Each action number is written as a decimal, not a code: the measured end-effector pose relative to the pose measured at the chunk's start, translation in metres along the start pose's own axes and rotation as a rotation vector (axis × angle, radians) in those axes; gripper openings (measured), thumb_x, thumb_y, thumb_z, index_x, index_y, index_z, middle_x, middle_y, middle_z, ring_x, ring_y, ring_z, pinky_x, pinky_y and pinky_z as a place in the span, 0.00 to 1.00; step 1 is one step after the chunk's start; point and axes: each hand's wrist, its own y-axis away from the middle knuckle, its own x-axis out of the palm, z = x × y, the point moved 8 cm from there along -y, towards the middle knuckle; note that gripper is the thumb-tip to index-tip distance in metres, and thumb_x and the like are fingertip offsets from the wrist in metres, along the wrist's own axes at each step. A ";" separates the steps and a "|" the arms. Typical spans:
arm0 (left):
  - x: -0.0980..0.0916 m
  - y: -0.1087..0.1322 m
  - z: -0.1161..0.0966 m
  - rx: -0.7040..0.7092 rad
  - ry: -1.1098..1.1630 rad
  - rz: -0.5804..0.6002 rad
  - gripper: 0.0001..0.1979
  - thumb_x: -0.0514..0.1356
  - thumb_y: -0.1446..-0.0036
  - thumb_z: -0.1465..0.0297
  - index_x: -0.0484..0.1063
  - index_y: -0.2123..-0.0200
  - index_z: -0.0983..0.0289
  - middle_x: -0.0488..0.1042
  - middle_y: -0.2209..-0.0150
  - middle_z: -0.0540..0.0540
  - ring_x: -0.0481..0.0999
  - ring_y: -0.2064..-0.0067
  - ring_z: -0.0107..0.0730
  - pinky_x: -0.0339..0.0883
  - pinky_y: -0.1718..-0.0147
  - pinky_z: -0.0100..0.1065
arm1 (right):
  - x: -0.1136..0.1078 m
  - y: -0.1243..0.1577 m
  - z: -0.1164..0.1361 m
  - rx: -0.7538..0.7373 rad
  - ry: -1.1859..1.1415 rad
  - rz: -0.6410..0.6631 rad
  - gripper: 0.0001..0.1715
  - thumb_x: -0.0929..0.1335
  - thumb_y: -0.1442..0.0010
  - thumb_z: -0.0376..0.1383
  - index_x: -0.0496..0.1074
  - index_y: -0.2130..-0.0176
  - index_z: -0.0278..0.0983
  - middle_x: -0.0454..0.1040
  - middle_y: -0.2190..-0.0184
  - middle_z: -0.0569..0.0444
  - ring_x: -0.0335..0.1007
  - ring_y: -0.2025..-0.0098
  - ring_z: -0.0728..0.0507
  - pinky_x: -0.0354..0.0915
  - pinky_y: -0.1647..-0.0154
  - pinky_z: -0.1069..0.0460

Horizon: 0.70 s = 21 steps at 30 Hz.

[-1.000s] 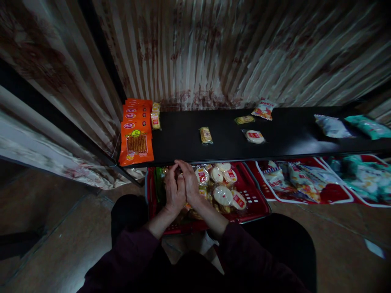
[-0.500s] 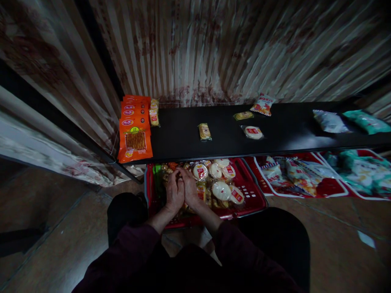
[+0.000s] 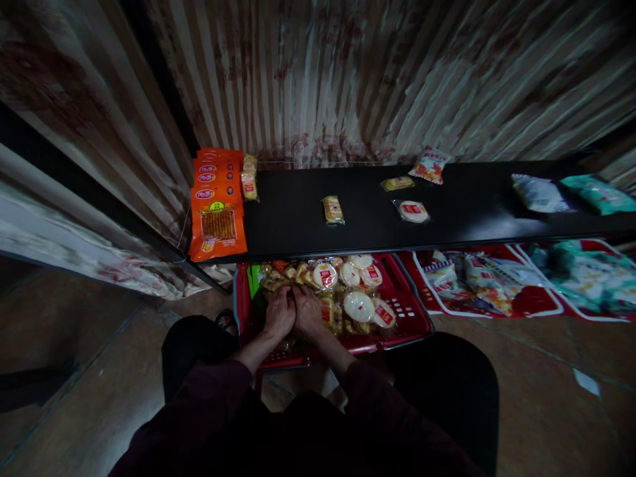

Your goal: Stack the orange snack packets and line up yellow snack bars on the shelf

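My left hand (image 3: 281, 311) and my right hand (image 3: 307, 310) lie side by side, touching, inside a red basket (image 3: 420, 322). Their fingers curl down into a pile of wrapped snacks, and the fingertips are hidden, so what they grip cannot be made out. Around them are clear-wrapped yellowish cracker packets (image 3: 272, 281). Right of my right hand lie round white rice crackers (image 3: 358, 306) with red labels. A bright green item (image 3: 255, 278) stands at the basket's left end.
Above the basket runs a black shelf (image 3: 288, 235). Orange snack bags (image 3: 218, 222) overlap at its left end beside a cracker stack (image 3: 249, 179). Farther right lie a single cracker packet (image 3: 332, 210), a rice cracker packet (image 3: 412, 211) and bags. More red baskets (image 3: 539, 301) hold bags.
Both hands have shifted slightly down and toward me within the basket, fingers lower among the packets. The view has tilted a little; the shelf items stay in place.
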 end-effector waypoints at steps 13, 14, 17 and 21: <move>-0.005 -0.005 0.007 -0.011 -0.144 0.018 0.23 0.50 0.50 0.82 0.70 0.51 0.67 0.72 0.49 0.62 0.68 0.44 0.38 0.59 0.43 0.38 | -0.004 -0.006 -0.001 0.028 -0.022 0.063 0.21 0.63 0.43 0.32 0.70 0.50 0.33 0.73 0.52 0.42 0.67 0.51 0.39 0.61 0.49 0.49; -0.005 -0.006 0.009 -0.020 -0.127 0.012 0.23 0.50 0.50 0.81 0.70 0.51 0.67 0.73 0.49 0.62 0.68 0.44 0.38 0.59 0.43 0.38 | -0.004 -0.007 -0.001 0.029 -0.031 0.067 0.21 0.63 0.42 0.32 0.70 0.50 0.33 0.73 0.53 0.42 0.68 0.51 0.39 0.61 0.50 0.49; -0.005 -0.008 0.014 -0.051 -0.113 0.019 0.23 0.51 0.49 0.80 0.69 0.49 0.65 0.73 0.49 0.61 0.70 0.45 0.39 0.60 0.44 0.39 | -0.002 -0.011 -0.005 0.030 -0.066 0.077 0.20 0.62 0.41 0.32 0.70 0.50 0.34 0.74 0.53 0.42 0.69 0.52 0.41 0.62 0.51 0.50; -0.001 -0.010 0.017 -0.071 -0.143 0.093 0.23 0.52 0.49 0.78 0.69 0.48 0.63 0.72 0.47 0.62 0.71 0.46 0.42 0.62 0.46 0.41 | 0.003 -0.016 -0.011 0.036 -0.125 0.067 0.19 0.61 0.39 0.32 0.71 0.51 0.35 0.75 0.53 0.45 0.70 0.52 0.43 0.62 0.49 0.50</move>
